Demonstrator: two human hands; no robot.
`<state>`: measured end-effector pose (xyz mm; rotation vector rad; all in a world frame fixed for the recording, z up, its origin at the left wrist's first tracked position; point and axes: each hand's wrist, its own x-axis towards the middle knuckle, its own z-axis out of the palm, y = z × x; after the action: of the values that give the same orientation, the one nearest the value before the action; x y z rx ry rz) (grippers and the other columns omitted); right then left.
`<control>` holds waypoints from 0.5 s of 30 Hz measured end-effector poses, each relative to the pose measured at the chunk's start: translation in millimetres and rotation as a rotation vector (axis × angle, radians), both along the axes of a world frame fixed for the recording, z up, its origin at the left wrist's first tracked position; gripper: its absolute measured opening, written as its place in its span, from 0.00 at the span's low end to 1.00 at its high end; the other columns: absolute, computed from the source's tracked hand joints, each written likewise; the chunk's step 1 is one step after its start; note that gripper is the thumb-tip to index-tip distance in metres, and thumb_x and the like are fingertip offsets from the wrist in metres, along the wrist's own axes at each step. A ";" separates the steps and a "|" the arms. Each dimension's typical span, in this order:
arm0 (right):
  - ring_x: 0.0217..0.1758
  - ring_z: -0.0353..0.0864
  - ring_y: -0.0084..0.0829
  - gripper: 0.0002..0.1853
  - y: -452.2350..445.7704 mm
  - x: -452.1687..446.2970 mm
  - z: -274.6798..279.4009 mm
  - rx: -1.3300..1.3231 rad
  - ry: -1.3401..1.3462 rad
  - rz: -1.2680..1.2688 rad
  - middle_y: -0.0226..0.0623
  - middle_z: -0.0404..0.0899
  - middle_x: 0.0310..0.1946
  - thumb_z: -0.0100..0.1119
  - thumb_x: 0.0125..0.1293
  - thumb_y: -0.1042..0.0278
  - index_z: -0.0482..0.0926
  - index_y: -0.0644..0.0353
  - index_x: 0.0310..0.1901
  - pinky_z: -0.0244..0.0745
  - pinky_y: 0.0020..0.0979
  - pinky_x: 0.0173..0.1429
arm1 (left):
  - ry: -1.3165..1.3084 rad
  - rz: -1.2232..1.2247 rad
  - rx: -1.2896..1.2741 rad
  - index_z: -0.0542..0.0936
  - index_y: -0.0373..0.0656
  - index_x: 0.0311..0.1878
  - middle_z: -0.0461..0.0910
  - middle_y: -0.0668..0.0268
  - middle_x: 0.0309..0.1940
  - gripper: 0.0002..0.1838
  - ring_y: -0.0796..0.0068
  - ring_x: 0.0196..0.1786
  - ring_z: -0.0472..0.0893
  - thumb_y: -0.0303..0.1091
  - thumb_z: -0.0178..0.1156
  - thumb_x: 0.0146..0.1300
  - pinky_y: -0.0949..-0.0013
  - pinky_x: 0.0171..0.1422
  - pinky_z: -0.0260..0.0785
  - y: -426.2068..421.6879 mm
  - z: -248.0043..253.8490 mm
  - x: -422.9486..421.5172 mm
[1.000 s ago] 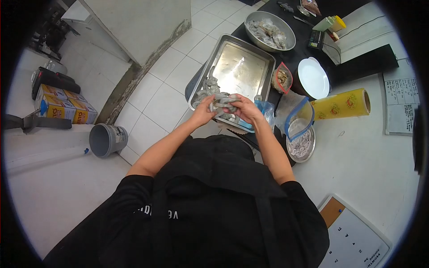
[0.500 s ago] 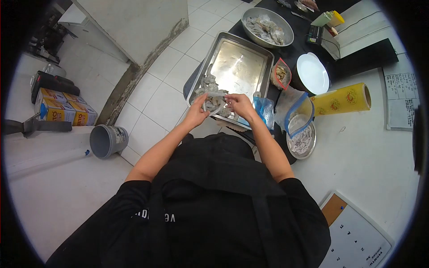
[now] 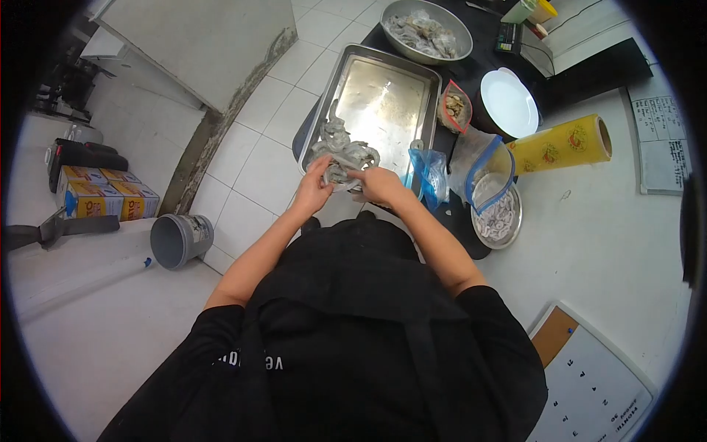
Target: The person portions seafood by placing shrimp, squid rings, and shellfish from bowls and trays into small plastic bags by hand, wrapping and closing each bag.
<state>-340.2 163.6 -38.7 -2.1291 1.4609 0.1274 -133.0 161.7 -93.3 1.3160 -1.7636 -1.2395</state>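
Grey raw shrimp (image 3: 335, 134) lie heaped at the near left end of a shiny metal tray (image 3: 426, 81). Both hands are over this near end. My left hand (image 3: 315, 190) is closed on the left side of what looks like a clear plastic bag (image 3: 337, 184) with shrimp in and around it; its outline is hard to separate from the heap. My right hand (image 3: 381, 186) reaches in from the right, index finger against the shrimp and the other fingers curled, their tips hidden. Right of that hand lies a blue-tinted plastic bag (image 3: 431, 177) at the tray's edge.
A metal bowl (image 3: 465, 37) of bagged seafood stands beyond the tray. To the right are a red-edged pouch (image 3: 454, 110), a white plate (image 3: 508, 103), a yellow wrap roll (image 3: 563, 145), an open zip bag (image 3: 471, 158) and a bowl of pale rings (image 3: 499, 234). A grey bucket (image 3: 171, 241) stands left.
The view has shifted slightly, so the tray sits higher in it. My right hand has moved inward and lower over the shrimp, its index finger now pointing left into them.
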 end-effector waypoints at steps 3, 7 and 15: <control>0.44 0.80 0.50 0.20 -6.2 -27.3 -20.3 0.026 -0.033 -0.268 0.52 0.80 0.39 0.57 0.57 0.60 0.76 0.62 0.49 0.75 0.44 0.48 | 0.034 0.008 0.039 0.65 0.43 0.67 0.64 0.63 0.64 0.38 0.79 0.31 0.71 0.18 0.60 0.48 0.77 0.37 0.69 0.3 4.9 -1.6; 0.44 0.79 0.52 0.18 -7.7 -52.5 -50.2 0.077 0.007 -0.285 0.54 0.79 0.41 0.52 0.57 0.67 0.76 0.63 0.48 0.73 0.46 0.50 | 0.085 -0.009 0.059 0.66 0.43 0.66 0.65 0.62 0.64 0.36 0.78 0.30 0.69 0.18 0.60 0.49 0.76 0.37 0.68 -1.6 6.6 -5.4; 0.48 0.79 0.52 0.15 -58.8 -92.7 -177.2 -0.821 0.451 -0.465 0.53 0.80 0.43 0.47 0.62 0.69 0.74 0.66 0.48 0.75 0.43 0.51 | 0.051 -0.017 0.050 0.65 0.42 0.67 0.63 0.62 0.65 0.37 0.80 0.28 0.70 0.19 0.60 0.50 0.77 0.35 0.70 -6.6 9.0 -7.8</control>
<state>-432.9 104.7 -215.9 -2.3598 2.5779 -0.2221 -140.8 155.2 -84.4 1.2883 -1.7223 -1.3228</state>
